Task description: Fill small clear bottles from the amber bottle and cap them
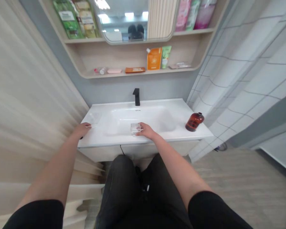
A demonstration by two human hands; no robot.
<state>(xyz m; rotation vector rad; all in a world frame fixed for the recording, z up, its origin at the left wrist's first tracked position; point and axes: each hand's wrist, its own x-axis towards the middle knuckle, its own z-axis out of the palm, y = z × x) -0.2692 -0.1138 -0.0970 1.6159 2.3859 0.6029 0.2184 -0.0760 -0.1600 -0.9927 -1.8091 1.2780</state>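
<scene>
At the left end of the white counter, my left hand (pixel 83 129) is closed, its fingertips pinching a thin whitish piece (pixel 88 126) too small to name. Just beyond it lies a faint, see-through flat item (pixel 94 118), possibly clear plastic. My right hand (pixel 146 130) grips a small clear box (pixel 134 128) over the front part of the sink (pixel 157 122). What the box contains, if anything, I cannot make out.
A black faucet (pixel 137 97) rises behind the sink. An amber bottle (pixel 194 121) lies tilted at the counter's right. Overhead, a shelf (pixel 85 73) holds an orange pouch (pixel 154 59), a green tube (pixel 166 57) and a pink case (pixel 114 71). A curtain (pixel 38 95) hangs on the left.
</scene>
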